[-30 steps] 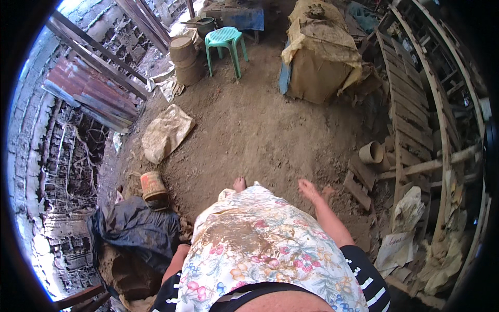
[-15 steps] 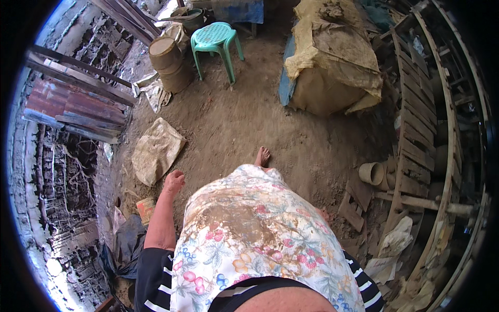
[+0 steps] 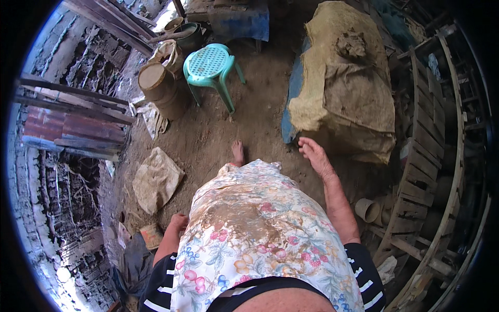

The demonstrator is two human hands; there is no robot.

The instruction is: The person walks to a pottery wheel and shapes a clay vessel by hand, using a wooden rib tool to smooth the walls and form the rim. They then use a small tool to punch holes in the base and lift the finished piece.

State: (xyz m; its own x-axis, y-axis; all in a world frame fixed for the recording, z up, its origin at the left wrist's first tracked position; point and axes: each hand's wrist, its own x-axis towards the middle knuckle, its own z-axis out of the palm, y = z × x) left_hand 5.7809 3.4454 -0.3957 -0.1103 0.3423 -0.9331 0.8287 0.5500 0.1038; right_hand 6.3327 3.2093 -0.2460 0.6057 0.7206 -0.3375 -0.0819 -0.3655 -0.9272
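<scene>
My right hand (image 3: 311,152) reaches forward beside a floral apron, its fingers apart and holding nothing visible, just in front of the near left corner of a sack-covered mound (image 3: 353,104) without visibly touching it. My left hand (image 3: 179,222) hangs low at the left edge of the apron (image 3: 260,218), its fingers partly hidden, so I cannot tell whether it grips anything. The apron is smeared with brown dirt. My bare foot (image 3: 237,152) shows beyond it on the dirt floor (image 3: 260,125).
A green plastic stool (image 3: 207,62), stacked muddy containers (image 3: 158,86) and a bucket (image 3: 191,37) stand ahead-left. A pale sack (image 3: 156,184) lies left, near an old container (image 3: 152,235). Slatted wooden racks (image 3: 426,151) and an empty pot (image 3: 366,210) line the right. A rusty corrugated sheet (image 3: 67,130) leans left.
I have moved forward, so the stool and covered mound appear nearer. My right hand has swung forward into clear view; my left hand, which was raised forward half a second ago, has dropped back.
</scene>
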